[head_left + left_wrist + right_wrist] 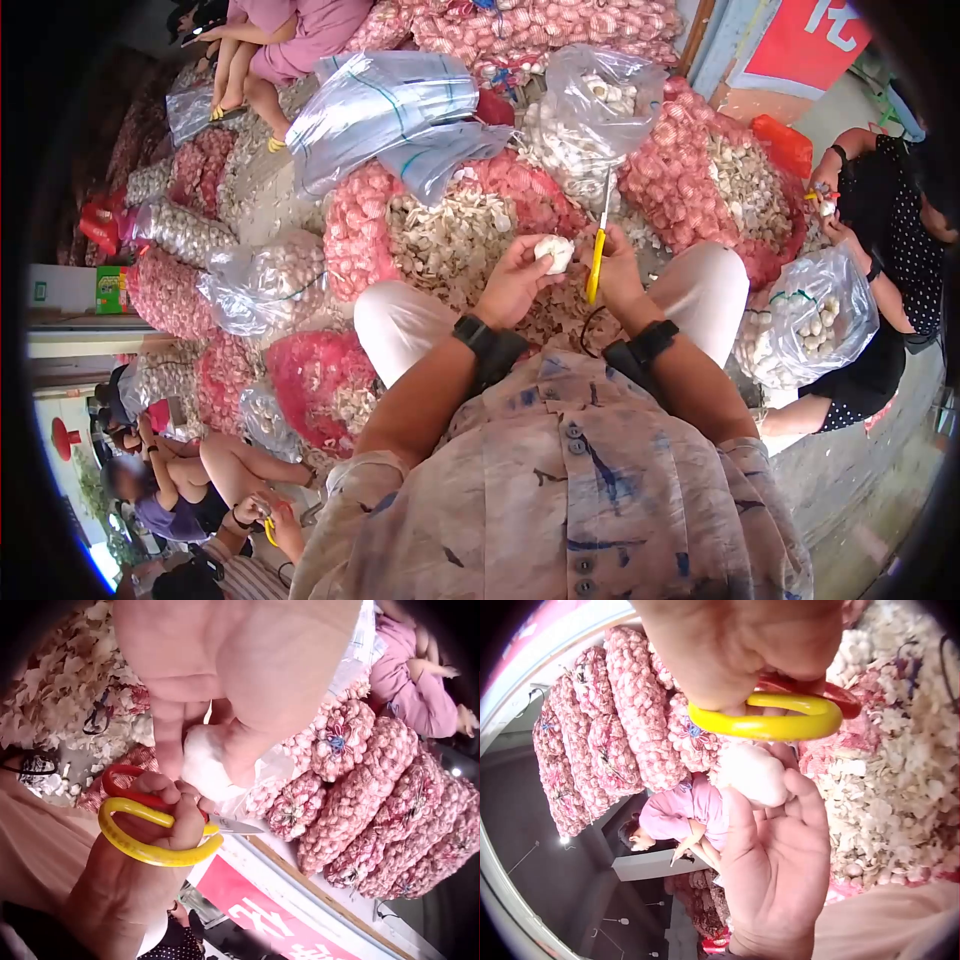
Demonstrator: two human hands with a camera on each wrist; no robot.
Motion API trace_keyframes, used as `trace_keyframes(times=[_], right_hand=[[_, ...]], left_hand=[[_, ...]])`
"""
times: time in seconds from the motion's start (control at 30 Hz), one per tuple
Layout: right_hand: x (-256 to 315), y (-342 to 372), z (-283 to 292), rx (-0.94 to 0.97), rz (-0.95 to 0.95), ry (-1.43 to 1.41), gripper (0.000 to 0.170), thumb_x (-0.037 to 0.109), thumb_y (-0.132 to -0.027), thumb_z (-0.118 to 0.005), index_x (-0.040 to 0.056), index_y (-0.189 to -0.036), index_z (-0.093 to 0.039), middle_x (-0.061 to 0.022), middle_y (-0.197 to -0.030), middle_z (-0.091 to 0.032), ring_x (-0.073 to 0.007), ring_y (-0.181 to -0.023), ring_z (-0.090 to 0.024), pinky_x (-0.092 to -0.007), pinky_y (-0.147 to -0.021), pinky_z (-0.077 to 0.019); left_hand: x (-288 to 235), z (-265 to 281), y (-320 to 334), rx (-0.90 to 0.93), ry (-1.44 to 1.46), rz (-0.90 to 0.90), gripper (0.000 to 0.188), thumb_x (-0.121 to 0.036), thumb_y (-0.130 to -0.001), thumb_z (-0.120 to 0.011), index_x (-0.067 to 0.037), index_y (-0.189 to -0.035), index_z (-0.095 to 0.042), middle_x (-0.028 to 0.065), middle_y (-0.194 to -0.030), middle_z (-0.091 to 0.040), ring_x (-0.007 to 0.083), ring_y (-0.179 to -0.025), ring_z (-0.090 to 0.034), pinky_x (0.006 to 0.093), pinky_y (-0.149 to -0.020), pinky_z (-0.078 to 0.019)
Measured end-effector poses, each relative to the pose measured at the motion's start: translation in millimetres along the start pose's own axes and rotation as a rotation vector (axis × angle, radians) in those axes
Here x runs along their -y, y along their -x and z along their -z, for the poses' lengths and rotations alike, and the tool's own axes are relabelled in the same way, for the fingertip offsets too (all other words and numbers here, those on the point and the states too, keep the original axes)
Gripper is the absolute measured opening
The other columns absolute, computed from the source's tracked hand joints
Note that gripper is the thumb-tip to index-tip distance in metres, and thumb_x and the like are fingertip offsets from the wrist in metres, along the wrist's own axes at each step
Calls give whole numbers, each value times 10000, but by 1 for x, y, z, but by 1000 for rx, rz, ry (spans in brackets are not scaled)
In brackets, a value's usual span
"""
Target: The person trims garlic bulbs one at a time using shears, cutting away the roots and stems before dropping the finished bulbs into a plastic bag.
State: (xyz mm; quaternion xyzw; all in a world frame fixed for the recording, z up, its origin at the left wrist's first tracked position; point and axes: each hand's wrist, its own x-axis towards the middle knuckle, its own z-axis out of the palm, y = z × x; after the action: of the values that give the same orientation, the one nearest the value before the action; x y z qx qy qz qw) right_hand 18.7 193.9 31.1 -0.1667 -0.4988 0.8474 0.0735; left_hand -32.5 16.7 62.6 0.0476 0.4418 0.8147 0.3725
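A white garlic bulb [554, 254] is pinched between the thumb and fingers of my left hand [516, 284], above the lap. Beside it my right hand [618, 272] grips scissors [597, 262] with yellow and red handles, blades pointing away from the body. In the left wrist view the scissors' yellow loop [154, 851] surrounds fingers of the right hand [127, 877], and the bulb [206, 765] is close to the blades. The right wrist view shows the bulb [754, 776] in the left fingertips, just below the yellow loop [765, 724]; the blades are hidden there.
An open net sack of garlic peelings [450, 235] lies beyond the knees. Behind it stand a clear bag of bulbs [590, 120] and folded plastic bags [385, 110]. Pink net sacks [560, 25] are piled at the back. Another person [890, 220] sits at the right with a bag of bulbs [805, 325].
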Motion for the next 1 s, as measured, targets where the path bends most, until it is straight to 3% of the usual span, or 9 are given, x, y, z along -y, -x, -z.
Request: trace_keyframes(times=[0.13,0.23,0.37,0.47,0.53,0.67,0.73,0.83,1.0], right_hand=[[12,4,-13,-3,3,56,335,8,-854,-704,63,-1134,-528,-7,-835,-600,-83,-714,-559,-244,-614,-467],[4,1,-7,111,107,296,315,32,-865,-707,69,-1127,-535,-4,-834,-595,-67,-715,-548,-230,-610,-459],[4,4,-8,99,35,211,315,28,-855,-709,69,-1120,-545,-1,-826,-594,-66,-703,-544,-236,-591,-453],[-2,0,-4,78,27,235,315,23,-852,-704,66,-1123,-550,1,-811,-598,-81,-676,-553,-243,-569,-453],[-12,-6,2,-11,77,259,312,22,-860,-694,60,-1133,-548,-6,-818,-602,-93,-681,-563,-251,-568,-458],[-10,-7,8,-78,-11,410,329,22,-855,-702,57,-1141,-543,-17,-857,-607,-96,-733,-571,-251,-607,-468],[0,0,-6,16,105,313,368,23,-832,-726,57,-1147,-538,-20,-888,-601,-92,-781,-566,-253,-659,-472],[6,6,-15,68,78,240,401,20,-811,-746,57,-1149,-534,-14,-889,-588,-88,-792,-553,-249,-688,-467],[0,1,-7,69,148,325,388,17,-809,-750,48,-1132,-538,-14,-893,-592,-81,-806,-552,-241,-698,-464]], left_hand=[[7,11,-4,-61,-216,-45,368,2,-945,-573,-37,-1297,-472,85,-1254,-594,169,-1127,-580,315,-934,-508],[6,12,-4,-54,-355,-94,362,4,-942,-577,-29,-1290,-483,82,-1241,-604,166,-1106,-586,314,-920,-508],[5,13,-3,-40,-338,-61,367,-10,-946,-581,-32,-1301,-492,80,-1240,-610,154,-1091,-591,302,-897,-506],[6,17,-2,-4,-142,26,358,-44,-971,-550,-38,-1325,-492,83,-1255,-605,158,-1085,-598,288,-874,-506],[5,15,-2,39,151,9,351,-66,-987,-521,-46,-1336,-497,84,-1254,-606,164,-1081,-599,280,-868,-496],[-2,14,-7,-20,313,23,313,-42,-973,-539,-71,-1285,-535,77,-1229,-614,170,-1080,-595,286,-828,-492],[1,19,-10,-22,198,-53,334,-15,-951,-559,-72,-1278,-527,79,-1223,-615,165,-1071,-592,291,-826,-483],[5,17,-9,-48,55,-83,393,22,-923,-574,-43,-1306,-511,87,-1240,-608,156,-1071,-600,276,-861,-489],[2,1,-2,-120,-270,-56,473,68,-855,-653,-21,-1298,-510,79,-1225,-614,160,-1057,-617,293,-868,-517]])
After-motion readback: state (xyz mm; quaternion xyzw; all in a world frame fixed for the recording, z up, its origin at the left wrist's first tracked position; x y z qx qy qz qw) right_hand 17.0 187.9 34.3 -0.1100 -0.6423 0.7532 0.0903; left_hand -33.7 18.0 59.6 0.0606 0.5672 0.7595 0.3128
